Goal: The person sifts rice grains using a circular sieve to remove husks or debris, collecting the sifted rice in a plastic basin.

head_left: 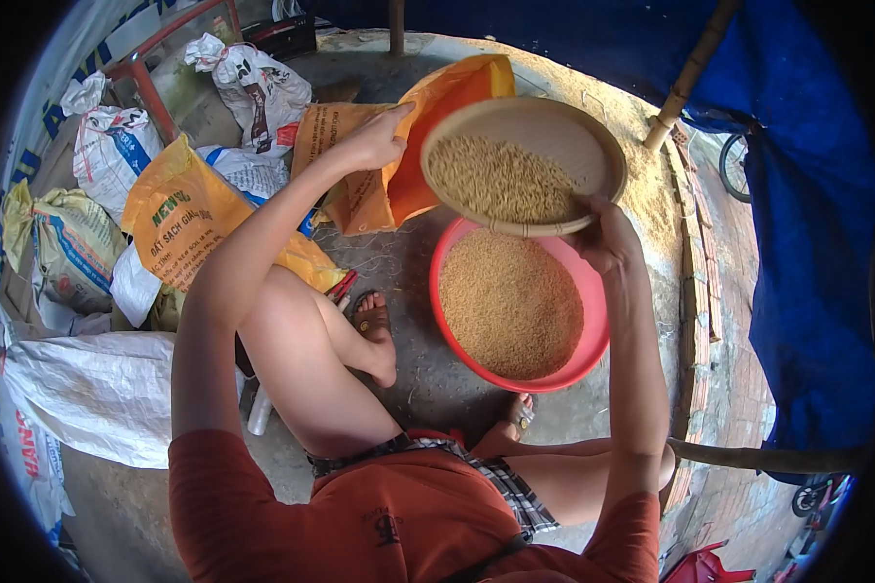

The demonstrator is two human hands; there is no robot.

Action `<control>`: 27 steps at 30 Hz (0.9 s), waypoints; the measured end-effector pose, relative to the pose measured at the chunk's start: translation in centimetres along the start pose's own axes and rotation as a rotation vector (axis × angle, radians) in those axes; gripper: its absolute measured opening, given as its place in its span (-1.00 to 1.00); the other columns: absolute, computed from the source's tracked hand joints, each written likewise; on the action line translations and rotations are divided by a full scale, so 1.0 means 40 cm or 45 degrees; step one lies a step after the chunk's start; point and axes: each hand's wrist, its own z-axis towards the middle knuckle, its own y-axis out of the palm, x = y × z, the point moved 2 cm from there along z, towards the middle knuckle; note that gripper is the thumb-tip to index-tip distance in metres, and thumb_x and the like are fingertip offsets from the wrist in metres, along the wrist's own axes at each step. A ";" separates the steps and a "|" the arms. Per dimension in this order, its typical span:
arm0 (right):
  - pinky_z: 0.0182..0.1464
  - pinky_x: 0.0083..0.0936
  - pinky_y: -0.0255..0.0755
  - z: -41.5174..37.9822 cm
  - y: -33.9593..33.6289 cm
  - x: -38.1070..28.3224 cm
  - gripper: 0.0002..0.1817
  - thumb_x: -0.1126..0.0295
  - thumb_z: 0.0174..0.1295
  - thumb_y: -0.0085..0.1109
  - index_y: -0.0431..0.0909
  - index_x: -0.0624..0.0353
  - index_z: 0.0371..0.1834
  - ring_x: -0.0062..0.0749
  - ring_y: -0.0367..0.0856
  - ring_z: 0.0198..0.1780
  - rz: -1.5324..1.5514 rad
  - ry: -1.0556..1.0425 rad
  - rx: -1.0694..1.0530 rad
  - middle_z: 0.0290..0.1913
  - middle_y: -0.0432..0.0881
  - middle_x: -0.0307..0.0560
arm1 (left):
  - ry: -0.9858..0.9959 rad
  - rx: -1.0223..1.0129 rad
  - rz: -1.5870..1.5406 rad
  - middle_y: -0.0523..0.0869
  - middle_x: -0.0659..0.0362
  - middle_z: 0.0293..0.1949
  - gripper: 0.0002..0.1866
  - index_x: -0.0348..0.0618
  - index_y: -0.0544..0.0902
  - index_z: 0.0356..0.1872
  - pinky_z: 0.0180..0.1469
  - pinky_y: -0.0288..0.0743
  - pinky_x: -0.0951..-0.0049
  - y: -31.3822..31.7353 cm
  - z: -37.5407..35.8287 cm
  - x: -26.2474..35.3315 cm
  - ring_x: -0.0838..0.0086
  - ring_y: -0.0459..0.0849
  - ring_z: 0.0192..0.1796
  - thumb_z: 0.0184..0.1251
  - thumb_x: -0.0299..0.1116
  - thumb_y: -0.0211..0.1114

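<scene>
My right hand (608, 233) grips the lower right rim of a round woven basket (554, 141), which is tilted, with unhusked grain (501, 183) gathered on its lower left side. With my left hand (377, 141) I hold the edge of an orange sack (360, 194), whose mouth gapes beside the basket's left rim. Below the basket, a pink-red basin (593, 335) on the ground holds a heap of grain (510, 306). The basket overlaps the basin's top edge in the view.
Filled white sacks (258, 87), another orange sack (180, 209) and a large white sack (97, 389) lie at the left. Grain is spread on the ground (651, 185) behind. A blue tarp (807, 262) and bamboo poles (695, 73) stand right. My feet flank the basin.
</scene>
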 end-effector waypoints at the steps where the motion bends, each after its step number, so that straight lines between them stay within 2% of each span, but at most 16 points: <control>1: -0.22 -0.33 0.54 0.016 -0.027 0.006 -0.76 0.47 0.13 -0.17 0.27 0.38 -0.16 -0.26 0.50 -0.23 -0.156 -0.030 0.032 -0.25 0.42 0.06 | -0.069 0.007 0.035 0.28 -0.11 0.12 -0.41 -0.31 0.16 0.16 0.20 0.08 0.41 -0.005 -0.002 0.006 0.14 0.22 0.19 -0.03 -0.53 -0.01; 3: -0.26 -0.34 0.53 0.027 -0.050 0.017 -0.72 0.47 0.13 -0.17 0.24 0.39 -0.11 -0.26 0.49 -0.23 -0.324 -0.058 0.060 -0.24 0.41 0.03 | -0.150 0.019 0.078 0.24 -0.11 0.15 -0.41 -0.31 0.17 0.15 0.20 0.08 0.39 -0.003 0.000 0.012 0.15 0.21 0.20 -0.05 -0.54 -0.02; 6: -0.21 -0.32 0.51 0.032 -0.072 0.036 -0.69 0.48 0.13 -0.17 0.21 0.39 -0.07 -0.27 0.49 -0.18 -0.129 0.029 0.121 -0.21 0.41 0.04 | -0.065 0.123 0.237 0.17 -0.09 0.19 -0.39 -0.30 0.17 0.15 0.21 0.08 0.39 0.013 0.004 0.020 0.17 0.19 0.21 -0.09 -0.55 -0.02; 8: -0.20 -0.30 0.52 0.048 -0.078 0.040 -0.69 0.48 0.13 -0.18 0.19 0.41 -0.07 -0.24 0.48 -0.17 -0.097 0.008 0.152 -0.18 0.39 0.07 | -0.018 -0.018 0.159 0.10 -0.06 0.23 -0.36 -0.28 0.18 0.14 0.22 0.07 0.38 0.032 0.008 0.038 0.17 0.15 0.23 -0.13 -0.53 0.01; 10: -0.19 -0.29 0.52 0.062 -0.061 0.035 -0.69 0.48 0.14 -0.20 0.18 0.43 -0.07 -0.21 0.48 -0.16 -0.064 -0.016 0.174 -0.15 0.37 0.11 | -0.001 -0.050 0.172 0.08 -0.05 0.23 -0.35 -0.27 0.19 0.14 0.23 0.06 0.37 0.059 0.017 0.053 0.17 0.14 0.24 -0.15 -0.52 0.02; 12: -0.13 -0.19 0.51 0.075 -0.022 0.033 -0.71 0.50 0.13 -0.18 0.19 0.39 -0.08 -0.13 0.46 -0.17 -0.102 0.016 0.174 -0.17 0.36 0.13 | 0.032 -0.160 0.117 0.04 -0.05 0.25 -0.31 -0.25 0.15 0.16 0.24 0.02 0.32 0.077 0.024 0.065 0.18 0.09 0.26 -0.16 -0.47 0.08; 15: -0.14 -0.19 0.51 0.074 0.073 0.034 -0.72 0.50 0.12 -0.16 0.20 0.39 -0.11 -0.12 0.45 -0.18 -0.108 -0.053 0.202 -0.22 0.36 0.11 | 0.064 -0.157 0.110 0.04 -0.04 0.25 -0.28 -0.23 0.12 0.18 0.24 0.03 0.33 0.107 0.035 0.070 0.19 0.10 0.26 -0.14 -0.46 0.12; 17: -0.17 -0.20 0.53 0.124 0.085 0.047 -0.75 0.49 0.13 -0.17 0.23 0.41 -0.15 -0.12 0.47 -0.21 -0.182 -0.105 0.189 -0.22 0.37 0.12 | 0.059 -0.193 0.054 0.06 -0.04 0.24 -0.27 -0.20 0.11 0.19 0.25 0.02 0.35 0.089 0.035 0.083 0.20 0.11 0.26 -0.13 -0.42 0.16; 19: -0.25 -0.21 0.55 0.159 0.118 0.050 -0.72 0.49 0.10 -0.15 0.22 0.44 -0.15 -0.13 0.49 -0.25 -0.538 -0.272 0.143 -0.21 0.37 0.15 | -0.072 -0.109 -0.149 0.12 -0.05 0.22 -0.28 -0.19 0.12 0.19 0.23 0.05 0.37 0.079 0.056 0.052 0.21 0.13 0.25 -0.11 -0.40 0.15; 20: -0.35 -0.25 0.57 0.171 0.132 0.053 -0.68 0.47 0.07 -0.13 0.23 0.50 -0.14 -0.12 0.53 -0.31 -0.652 -0.361 0.194 -0.21 0.40 0.19 | -0.093 -0.035 -0.183 0.17 -0.09 0.19 -0.31 -0.20 0.14 0.18 0.22 0.08 0.38 0.074 0.060 0.035 0.20 0.18 0.22 -0.09 -0.38 0.14; 21: -0.35 -0.25 0.57 0.183 0.142 0.059 -0.68 0.47 0.07 -0.13 0.23 0.50 -0.14 -0.12 0.53 -0.31 -0.654 -0.353 0.190 -0.21 0.40 0.19 | -0.102 -0.036 -0.184 0.17 -0.09 0.19 -0.31 -0.20 0.14 0.18 0.22 0.08 0.38 0.066 0.066 0.022 0.20 0.18 0.22 -0.09 -0.38 0.14; 23: -0.40 -0.28 0.57 0.207 0.164 0.061 -0.65 0.47 0.04 -0.13 0.27 0.53 -0.15 -0.10 0.55 -0.33 -0.943 -0.544 0.212 -0.25 0.44 0.22 | -0.110 0.208 -0.126 0.20 -0.10 0.17 -0.33 -0.22 0.17 0.16 0.17 0.17 0.40 0.043 0.074 -0.003 0.23 0.20 0.22 -0.09 -0.38 0.13; 24: -0.40 -0.28 0.57 0.238 0.167 0.070 -0.65 0.47 0.04 -0.13 0.27 0.53 -0.15 -0.10 0.55 -0.33 -0.947 -0.540 0.207 -0.25 0.44 0.22 | -0.145 0.244 -0.221 0.24 -0.10 0.15 -0.34 -0.24 0.17 0.16 -0.06 0.40 0.41 0.016 0.060 0.010 0.26 0.46 0.00 -0.08 -0.38 0.13; 25: -0.39 -0.33 0.52 0.270 0.169 0.078 -0.68 0.46 0.00 -0.12 0.35 0.49 -0.21 -0.15 0.57 -0.34 -1.122 -0.677 0.298 -0.35 0.49 0.20 | -0.150 0.246 -0.222 0.24 -0.10 0.15 -0.34 -0.24 0.17 0.16 -0.06 0.40 0.41 -0.002 0.057 0.010 0.26 0.46 0.00 -0.08 -0.38 0.13; 26: -0.38 -0.38 0.47 0.295 0.164 0.084 -0.70 0.45 -0.04 -0.11 0.44 0.44 -0.28 -0.20 0.58 -0.34 -1.294 -0.816 0.389 -0.45 0.55 0.18 | -0.237 0.238 -0.274 0.26 -0.09 0.14 -0.33 -0.24 0.16 0.17 -0.23 0.45 0.44 -0.018 0.053 0.008 0.31 0.53 -0.18 -0.08 -0.38 0.13; 27: -0.38 -0.38 0.47 0.276 0.184 0.082 -0.70 0.45 -0.04 -0.11 0.44 0.44 -0.28 -0.20 0.58 -0.34 -1.293 -0.813 0.385 -0.45 0.55 0.18 | -0.325 0.228 -0.325 0.28 -0.07 0.13 -0.32 -0.25 0.15 0.17 -0.40 0.51 0.47 -0.026 0.049 -0.002 0.36 0.60 -0.36 -0.07 -0.38 0.14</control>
